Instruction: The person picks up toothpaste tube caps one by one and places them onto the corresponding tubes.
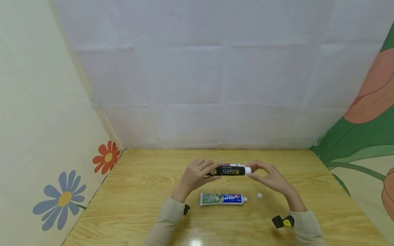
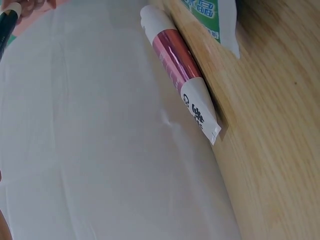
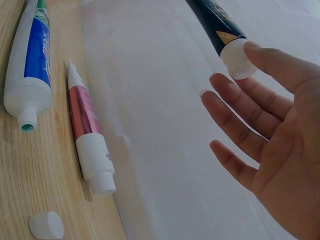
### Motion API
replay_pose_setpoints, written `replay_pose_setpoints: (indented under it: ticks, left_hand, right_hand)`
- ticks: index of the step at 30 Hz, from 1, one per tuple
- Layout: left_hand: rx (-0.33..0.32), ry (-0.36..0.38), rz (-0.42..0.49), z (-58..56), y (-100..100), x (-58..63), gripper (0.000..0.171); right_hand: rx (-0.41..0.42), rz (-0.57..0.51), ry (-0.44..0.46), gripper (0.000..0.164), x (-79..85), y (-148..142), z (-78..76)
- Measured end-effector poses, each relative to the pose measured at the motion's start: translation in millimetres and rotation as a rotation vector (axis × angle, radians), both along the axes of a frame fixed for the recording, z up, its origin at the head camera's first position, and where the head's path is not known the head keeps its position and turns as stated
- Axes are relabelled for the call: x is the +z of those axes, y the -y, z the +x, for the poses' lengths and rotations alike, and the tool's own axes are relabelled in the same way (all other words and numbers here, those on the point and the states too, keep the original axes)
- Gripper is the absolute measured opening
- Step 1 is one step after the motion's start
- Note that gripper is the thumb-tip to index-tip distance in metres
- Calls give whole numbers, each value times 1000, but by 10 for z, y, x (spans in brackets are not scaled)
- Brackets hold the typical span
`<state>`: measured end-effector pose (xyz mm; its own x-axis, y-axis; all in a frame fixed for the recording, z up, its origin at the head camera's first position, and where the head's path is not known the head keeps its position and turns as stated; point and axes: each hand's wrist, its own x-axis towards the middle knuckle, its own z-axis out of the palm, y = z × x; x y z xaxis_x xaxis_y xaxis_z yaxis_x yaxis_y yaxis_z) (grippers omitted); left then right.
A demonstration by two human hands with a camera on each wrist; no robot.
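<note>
My left hand [image 1: 195,176] grips the rear part of a black toothpaste tube [image 1: 232,171], held level above the table. At the tube's other end, thumb and fingers of my right hand [image 1: 272,176] pinch its white cap [image 3: 236,61]; the other fingers are spread. Below the hands lies a green and blue toothpaste tube [image 1: 223,199], its nozzle [image 3: 28,122] uncapped. Beside that nozzle, a loose white cap [image 1: 259,195] is on the tabletop. A pink and white toothpaste tube [image 3: 87,112] with a white cap lies farther back, partly hidden behind the black tube in the head view.
The wood-grain table [image 1: 138,191] ends at a white sheet wall [image 1: 184,85] at the back. Side panels carry painted flowers, including a blue one [image 1: 61,200] on the left. Wrist cameras, such as the right one [image 1: 283,222], sit at both cuffs.
</note>
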<state>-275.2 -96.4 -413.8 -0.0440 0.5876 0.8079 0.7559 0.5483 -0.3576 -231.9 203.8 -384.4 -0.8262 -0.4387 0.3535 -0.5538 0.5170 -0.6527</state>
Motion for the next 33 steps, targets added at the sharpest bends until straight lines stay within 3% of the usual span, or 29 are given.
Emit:
replay_pose_setpoints:
  ticks: [17,26,33]
  left_hand:
    - [-11,39,-4,13,10,12,48]
    - [-17,28,7,15,2,-22,58]
    - [-20,19,23,10,-9,-54,56]
  right_hand:
    - [-22,18,2,12,12,7,-16]
    - [8,16,-26,10,-12,11,-25]
    - [9,12,3,11,-13,14,-13]
